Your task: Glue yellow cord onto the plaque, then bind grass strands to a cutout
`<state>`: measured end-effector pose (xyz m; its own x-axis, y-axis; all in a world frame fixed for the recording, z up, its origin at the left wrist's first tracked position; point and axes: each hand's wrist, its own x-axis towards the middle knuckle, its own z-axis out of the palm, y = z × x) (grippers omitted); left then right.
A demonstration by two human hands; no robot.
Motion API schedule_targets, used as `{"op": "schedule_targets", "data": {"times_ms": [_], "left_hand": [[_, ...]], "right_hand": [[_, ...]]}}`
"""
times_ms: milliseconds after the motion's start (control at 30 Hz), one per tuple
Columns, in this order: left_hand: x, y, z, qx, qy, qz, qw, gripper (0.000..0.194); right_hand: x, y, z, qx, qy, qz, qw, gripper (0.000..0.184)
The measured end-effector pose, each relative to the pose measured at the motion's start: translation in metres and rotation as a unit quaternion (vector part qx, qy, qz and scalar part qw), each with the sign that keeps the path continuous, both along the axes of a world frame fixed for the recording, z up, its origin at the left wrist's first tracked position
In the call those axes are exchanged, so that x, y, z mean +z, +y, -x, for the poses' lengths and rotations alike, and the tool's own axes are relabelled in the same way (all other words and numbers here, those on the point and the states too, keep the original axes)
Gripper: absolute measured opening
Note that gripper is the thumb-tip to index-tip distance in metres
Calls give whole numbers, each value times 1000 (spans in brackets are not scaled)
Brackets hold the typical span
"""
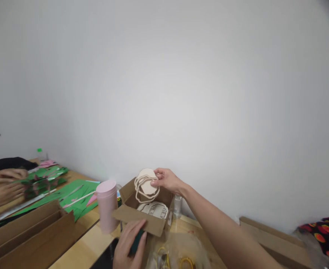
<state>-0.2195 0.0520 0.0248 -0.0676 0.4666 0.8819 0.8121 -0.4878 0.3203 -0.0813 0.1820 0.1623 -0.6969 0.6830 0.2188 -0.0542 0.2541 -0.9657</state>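
Observation:
My right hand (168, 180) grips a stack of thin wooden cut-outs (146, 186), a pale disc with wavy rings around it, above an open cardboard box (150, 220). Inside the box lies a round wooden piece with printed dark markings (154, 210). My left hand (129, 244) is low at the box's front flap, its fingers closed around a dark green object (137, 242). I cannot tell what that green object is, as the fingers cover much of it.
A pink cylindrical cup (107, 206) stands left of the box, with a clear plastic bottle (177, 206) to its right. A co-worker's hands (4, 185) work at green paper (69, 198) on the wooden table (87, 239). Flat cardboard (27, 235) lies front left; a plastic bag (175, 254) holds yellow items.

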Motion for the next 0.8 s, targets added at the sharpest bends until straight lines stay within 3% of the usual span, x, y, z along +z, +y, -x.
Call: {"op": "schedule_targets", "data": {"times_ms": [133,200,267,367,567,667,800], "left_hand": [[28,-4,0,9,-231,8,973,30],[51,-2,-3,-36,-339,31,939,37],[74,0,-7,-100,-387,65,914,40],[96,2,-15,-154,-476,142,854,42],[94,-9,-29,-238,-627,170,722,39],[92,-18,-33,-250,-655,177,691,37],[92,-29,-35,-231,-676,183,676,31]], "right_hand": [[10,-28,-17,33,5,25,999,47],[12,-39,-20,34,-3,31,999,47],[14,-47,-21,26,-9,32,999,46],[13,-54,-22,5,-12,24,1000,46],[1,-75,-29,-78,6,-28,997,41],[-8,-93,-33,-115,24,-70,991,31],[-24,-109,-35,-159,49,-79,983,33]]}}
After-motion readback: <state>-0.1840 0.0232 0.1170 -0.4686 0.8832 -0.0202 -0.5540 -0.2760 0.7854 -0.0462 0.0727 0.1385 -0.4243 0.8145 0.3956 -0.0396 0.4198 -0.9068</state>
